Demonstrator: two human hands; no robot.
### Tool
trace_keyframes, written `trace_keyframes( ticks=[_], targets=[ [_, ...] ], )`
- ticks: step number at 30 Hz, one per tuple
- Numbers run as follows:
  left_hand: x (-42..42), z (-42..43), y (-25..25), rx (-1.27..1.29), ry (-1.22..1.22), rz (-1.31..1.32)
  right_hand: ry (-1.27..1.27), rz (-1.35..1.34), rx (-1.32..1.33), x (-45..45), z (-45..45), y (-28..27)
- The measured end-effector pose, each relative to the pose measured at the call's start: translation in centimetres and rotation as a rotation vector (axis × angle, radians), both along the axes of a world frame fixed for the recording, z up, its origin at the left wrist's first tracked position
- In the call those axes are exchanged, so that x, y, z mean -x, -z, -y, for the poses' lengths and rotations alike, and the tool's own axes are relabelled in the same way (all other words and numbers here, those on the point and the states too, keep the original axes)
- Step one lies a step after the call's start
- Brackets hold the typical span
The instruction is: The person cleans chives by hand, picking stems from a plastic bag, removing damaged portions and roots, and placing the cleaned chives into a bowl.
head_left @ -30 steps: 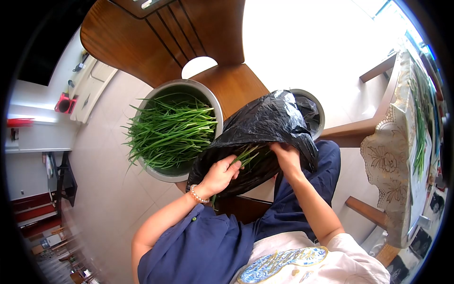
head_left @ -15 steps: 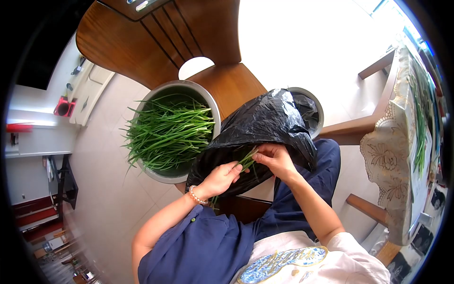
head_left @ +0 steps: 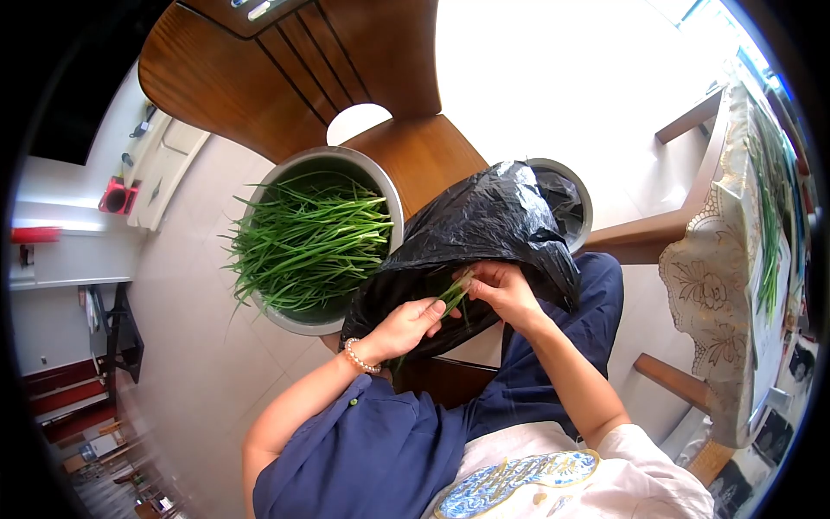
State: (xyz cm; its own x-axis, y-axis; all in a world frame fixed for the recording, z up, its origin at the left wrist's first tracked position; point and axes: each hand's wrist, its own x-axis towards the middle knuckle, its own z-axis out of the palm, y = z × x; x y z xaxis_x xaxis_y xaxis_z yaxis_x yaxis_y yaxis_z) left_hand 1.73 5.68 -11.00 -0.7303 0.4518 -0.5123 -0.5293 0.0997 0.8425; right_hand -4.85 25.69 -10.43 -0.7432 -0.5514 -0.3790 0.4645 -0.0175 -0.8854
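Left grip (head_left: 405, 329) closed round stalks (head_left: 453, 298) | right grip (head_left: 504, 290) pinching their ends | bowl (head_left: 322, 163) already heaped with greens (head_left: 316, 246) | more left on table (head_left: 702, 290)

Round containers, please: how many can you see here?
2: a round container of green stalks, left of the black bag; another partly covered by it. Others may be hidden.

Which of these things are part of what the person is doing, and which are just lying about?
Seemingly part of the job:
Green stalks in the left grip, pale ends pinched by the right grip
Metal bowl heaped with more stalks
Black plastic bag, mouth open

Seemingly just lying about:
Red object with dark round centre
Patterned tablecloth
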Motion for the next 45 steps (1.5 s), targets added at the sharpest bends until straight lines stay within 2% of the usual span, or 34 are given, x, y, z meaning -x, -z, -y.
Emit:
trace_keyframes(
  ticks=[2,3,5,8,10,11,15,17,19,21,22,24,26,28,29,31,32,34,36,39,41,45],
  targets=[
    [0.1,-0.2,-0.6,0.173,0.005,-0.163,-0.003,-0.026,-0.021,0.0,0.0,0.4],
    [0.1,-0.4,-0.7,0.173,0.005,-0.162,-0.008,-0.054,-0.043,-0.1,0.0,0.6],
    [0.0,-0.7,-1.1,0.377,-0.079,-0.493,0.001,-0.029,0.015,-0.3,0.2,0.9],
    [0.6,-0.7,-2.7,0.426,-0.056,-0.399,0.018,0.014,0.091,-0.8,0.4,0.7],
    [0.6,-0.9,-2.4,0.477,-0.046,-0.478,0.025,0.034,0.111,-1.0,0.6,0.7],
    [0.7,-0.9,-2.4,0.526,-0.034,-0.558,0.026,0.018,0.095,-1.1,0.7,1.0],
    [0.9,-0.9,-2.7,0.572,0.036,-0.517,0.025,-0.111,-0.035,-1.2,1.0,0.5],
    [0.8,-0.9,-2.4,0.682,0.071,-0.624,-0.015,-0.133,-0.109,-0.9,0.8,-0.1],
    [0.7,-1.0,-2.2,0.686,0.063,-0.649,-0.054,-0.156,-0.182,-0.5,0.7,-0.6],
    [0.7,-1.0,-2.2,0.69,0.055,-0.674,-0.069,-0.364,-0.331,-0.2,0.7,-0.9],
    [0.7,-0.9,-2.3,0.652,0.038,-0.605,0.006,-0.361,-0.353,-0.2,0.6,-0.3],
    [0.7,-0.8,-2.2,0.615,0.021,-0.535,0.266,-0.177,-0.405,0.3,-0.2,1.1],
    [0.7,-0.6,-2.0,0.557,0.014,-0.487,0.25,-0.171,-0.427,0.6,-0.2,0.0],
    [0.8,-0.6,-2.1,0.552,0.035,-0.457,0.013,-0.104,-0.641,1.0,-0.7,-1.8],
    [0.9,-0.7,-2.2,0.547,0.054,-0.43,0.015,-0.104,-0.643,0.8,-0.7,-1.4],
    [0.9,-0.8,-2.2,0.517,0.055,-0.433,0.112,-0.259,-0.403,0.2,-0.4,-0.6],
    [0.9,-0.8,-2.2,0.488,0.059,-0.434,0.113,-0.255,-0.401,0.0,-0.2,-0.7],
    [0.8,-0.8,-2.0,0.515,0.066,-0.426,0.007,-0.494,-0.317,-0.1,0.2,-1.5],
    [0.7,-0.9,-1.6,0.539,0.078,-0.422,-0.084,-0.519,-0.359,-0.2,0.4,-1.8],
    [0.6,-0.7,-1.0,0.465,-0.027,-0.473,-0.096,-0.407,-0.388,0.0,0.5,-1.6],
    [0.7,-0.5,-0.9,0.388,-0.076,-0.285,-0.033,-0.205,-0.226,0.1,0.3,-1.2],
    [0.8,-0.6,-1.1,0.298,-0.139,-0.226,-0.012,-0.168,-0.135,0.1,0.1,-0.3]
  ],
)
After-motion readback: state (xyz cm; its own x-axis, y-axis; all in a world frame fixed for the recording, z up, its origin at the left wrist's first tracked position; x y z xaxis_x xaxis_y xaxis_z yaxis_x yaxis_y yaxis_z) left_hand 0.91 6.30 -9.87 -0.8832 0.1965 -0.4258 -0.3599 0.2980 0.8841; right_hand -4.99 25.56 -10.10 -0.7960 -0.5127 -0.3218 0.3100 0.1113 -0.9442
